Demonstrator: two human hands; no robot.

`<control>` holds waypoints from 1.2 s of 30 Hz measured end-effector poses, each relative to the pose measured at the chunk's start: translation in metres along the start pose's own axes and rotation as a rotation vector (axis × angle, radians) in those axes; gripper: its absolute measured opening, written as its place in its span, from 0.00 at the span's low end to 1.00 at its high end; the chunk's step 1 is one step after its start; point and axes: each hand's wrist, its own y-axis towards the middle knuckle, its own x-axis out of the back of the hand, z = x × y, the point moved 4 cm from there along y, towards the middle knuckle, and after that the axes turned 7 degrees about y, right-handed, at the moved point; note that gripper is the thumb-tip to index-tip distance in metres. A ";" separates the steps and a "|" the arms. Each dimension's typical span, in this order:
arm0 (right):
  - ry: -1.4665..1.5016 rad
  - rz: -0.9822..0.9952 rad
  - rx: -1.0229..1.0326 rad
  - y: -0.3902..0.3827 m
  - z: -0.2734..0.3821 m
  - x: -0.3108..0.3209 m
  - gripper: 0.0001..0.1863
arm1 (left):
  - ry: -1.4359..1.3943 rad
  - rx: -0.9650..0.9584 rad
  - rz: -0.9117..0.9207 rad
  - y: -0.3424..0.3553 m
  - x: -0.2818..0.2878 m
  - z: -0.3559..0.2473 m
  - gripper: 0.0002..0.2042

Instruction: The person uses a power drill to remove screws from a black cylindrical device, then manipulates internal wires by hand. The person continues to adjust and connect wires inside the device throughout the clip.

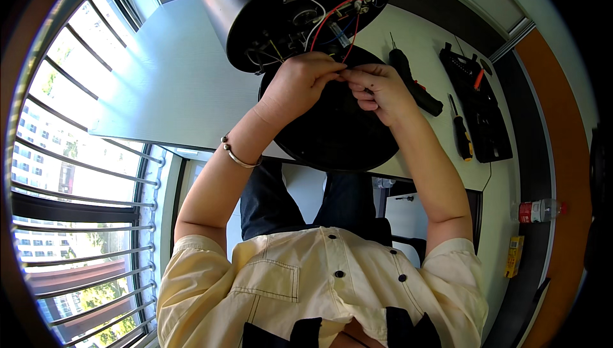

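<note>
A black, rounded appliance housing lies tipped on the table, its open underside toward me with wires and metal parts exposed. From it a thin red wire runs down to my fingertips. My left hand and my right hand meet just below the opening, both closed in a pinch at this wire. Their fingers hide the wire's end and whatever joins it. Under my hands a large black round cover rests at the table's front edge, partly hidden by my left hand.
Right of the cover lies a black power screwdriver. Beyond it are a yellow-and-black screwdriver and an open black tool case. Farther right are a plastic bottle and a yellow box. A barred window borders the white table.
</note>
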 end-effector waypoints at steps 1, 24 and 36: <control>0.009 0.008 -0.002 0.000 0.000 0.000 0.05 | 0.000 -0.003 0.000 0.000 -0.001 0.000 0.11; -0.191 -0.168 0.112 -0.005 0.002 -0.005 0.05 | -0.021 0.112 -0.134 -0.006 -0.005 -0.004 0.07; -0.195 -0.247 0.229 -0.009 -0.001 -0.013 0.06 | -0.185 0.415 -0.230 -0.010 -0.010 0.002 0.06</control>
